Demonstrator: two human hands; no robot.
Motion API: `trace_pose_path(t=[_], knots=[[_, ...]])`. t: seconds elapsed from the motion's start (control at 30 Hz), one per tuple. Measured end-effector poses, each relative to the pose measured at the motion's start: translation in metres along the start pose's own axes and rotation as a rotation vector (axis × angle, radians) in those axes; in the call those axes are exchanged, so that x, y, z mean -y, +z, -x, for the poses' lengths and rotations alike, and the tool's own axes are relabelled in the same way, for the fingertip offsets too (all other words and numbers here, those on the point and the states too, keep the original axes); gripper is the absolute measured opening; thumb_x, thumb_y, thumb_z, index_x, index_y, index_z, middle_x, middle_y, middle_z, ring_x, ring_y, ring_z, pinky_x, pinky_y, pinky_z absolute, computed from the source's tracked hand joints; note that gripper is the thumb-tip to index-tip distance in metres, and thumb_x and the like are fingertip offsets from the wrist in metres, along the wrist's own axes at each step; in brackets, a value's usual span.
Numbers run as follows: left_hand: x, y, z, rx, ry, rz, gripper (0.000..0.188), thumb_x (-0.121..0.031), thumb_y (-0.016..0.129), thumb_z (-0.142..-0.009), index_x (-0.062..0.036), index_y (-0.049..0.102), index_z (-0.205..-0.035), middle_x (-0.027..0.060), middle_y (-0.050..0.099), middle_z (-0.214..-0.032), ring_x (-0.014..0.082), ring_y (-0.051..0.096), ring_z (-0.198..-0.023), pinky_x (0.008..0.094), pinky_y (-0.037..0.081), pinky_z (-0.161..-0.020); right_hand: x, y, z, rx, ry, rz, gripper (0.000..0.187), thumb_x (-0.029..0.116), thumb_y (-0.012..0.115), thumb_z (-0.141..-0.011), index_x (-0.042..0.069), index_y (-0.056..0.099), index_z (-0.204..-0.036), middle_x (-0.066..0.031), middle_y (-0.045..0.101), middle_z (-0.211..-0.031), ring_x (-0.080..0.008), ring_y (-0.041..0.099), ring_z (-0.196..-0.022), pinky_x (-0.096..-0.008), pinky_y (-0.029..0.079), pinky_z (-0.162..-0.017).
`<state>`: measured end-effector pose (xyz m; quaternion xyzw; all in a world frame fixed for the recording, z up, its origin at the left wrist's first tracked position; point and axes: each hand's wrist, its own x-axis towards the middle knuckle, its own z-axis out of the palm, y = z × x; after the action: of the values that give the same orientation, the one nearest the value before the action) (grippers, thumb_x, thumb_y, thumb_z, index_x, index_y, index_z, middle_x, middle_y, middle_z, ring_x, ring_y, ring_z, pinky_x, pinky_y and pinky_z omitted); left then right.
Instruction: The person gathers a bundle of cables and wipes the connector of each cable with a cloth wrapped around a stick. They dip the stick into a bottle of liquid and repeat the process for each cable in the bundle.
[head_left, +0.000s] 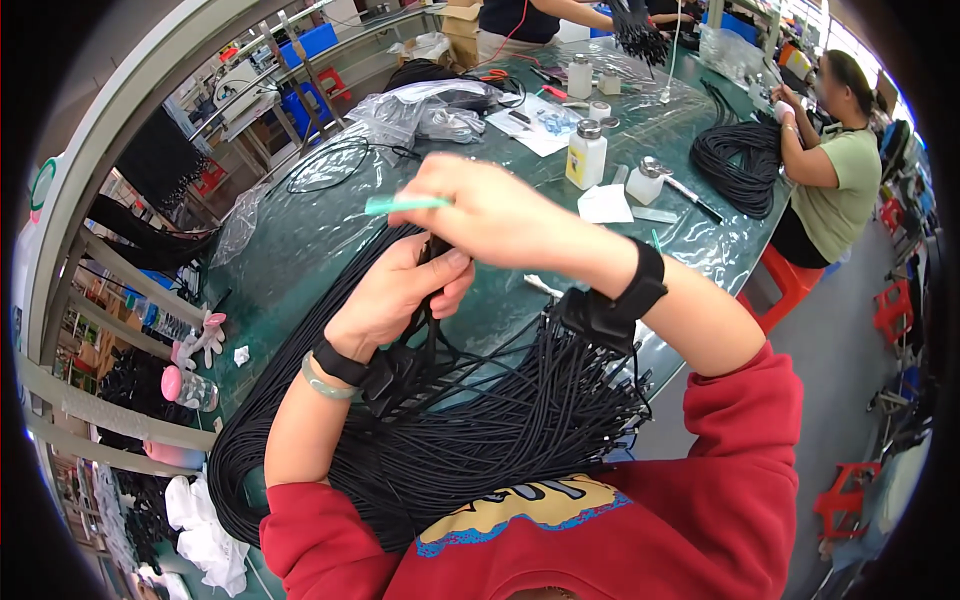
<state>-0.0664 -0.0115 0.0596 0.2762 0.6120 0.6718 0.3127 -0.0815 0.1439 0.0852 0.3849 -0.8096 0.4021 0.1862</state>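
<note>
Right now your left hand [400, 290] is closed around one black cable [432, 262] from the big bundle [450, 430] on the counter [300, 240]; your right hand [490, 210] pinches one teal stick [405, 204]. Two pump bottles [586, 152] stand beyond.
</note>
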Motion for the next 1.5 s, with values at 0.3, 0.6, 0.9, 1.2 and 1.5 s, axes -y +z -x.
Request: trace_pose_path(t=[0.3,0.6,0.9,1.2,1.5], knots=[[0.0,0.006,0.0,0.14,-0.049,0.019,0.028,-0.02,0.05,-0.086,0.0049,0.049,-0.099,-0.0026,0.04,-0.06,0.0053,0.037,-0.052,0.0202,0.032,-0.048,0.007,0.009,-0.009,0.146,0.4,-0.406,0.046,0.043,0.04,-0.085,0.002,0.06,-0.093,-0.0076,0.058,-0.094,-0.0147,0.051,-0.085,-0.0273,0.041,-0.075],[-0.01,0.006,0.001,0.085,-0.091,-0.034,0.029,-0.019,0.053,-0.084,0.005,0.048,-0.101,-0.0035,0.039,-0.059,0.005,0.035,-0.05,0.0199,0.03,-0.047,0.011,0.006,-0.015,0.171,0.316,-0.355,0.036,0.034,0.046,-0.083,0.003,0.06,-0.093,-0.0077,0.057,-0.091,-0.0145,0.053,-0.074,-0.0275,0.042,-0.068],[-0.006,0.007,-0.004,0.056,-0.157,0.177,0.023,-0.015,0.055,-0.082,0.0041,0.051,-0.093,-0.0036,0.039,-0.059,0.0052,0.034,-0.05,0.0199,0.028,-0.046,0.024,-0.03,-0.006,0.156,-0.109,0.214,0.016,0.019,0.061,-0.069,0.003,0.061,-0.074,-0.0056,0.052,-0.075,-0.018,0.054,-0.07,-0.0288,0.043,-0.06],[0.001,0.02,-0.009,0.037,-0.11,0.016,0.013,-0.013,0.057,-0.079,-0.0014,0.05,-0.079,-0.0027,0.038,-0.058,0.0063,0.035,-0.05,0.02,0.028,-0.046,0.026,-0.029,-0.007,0.322,-0.057,0.188,0.015,0.015,0.061,-0.065,0.0,0.059,-0.069,-0.008,0.053,-0.076,-0.0241,0.055,-0.068,-0.0317,0.043,-0.06],[0.011,0.011,-0.011,0.066,-0.088,0.04,0.016,-0.014,0.055,-0.08,0.0014,0.052,-0.083,-0.0019,0.04,-0.057,0.0066,0.037,-0.05,0.02,0.03,-0.048,0.032,-0.031,-0.005,0.53,0.075,0.329,0.015,0.014,0.06,-0.065,-0.001,0.058,-0.069,-0.0076,0.053,-0.076,-0.0248,0.054,-0.067,-0.0313,0.043,-0.06]])
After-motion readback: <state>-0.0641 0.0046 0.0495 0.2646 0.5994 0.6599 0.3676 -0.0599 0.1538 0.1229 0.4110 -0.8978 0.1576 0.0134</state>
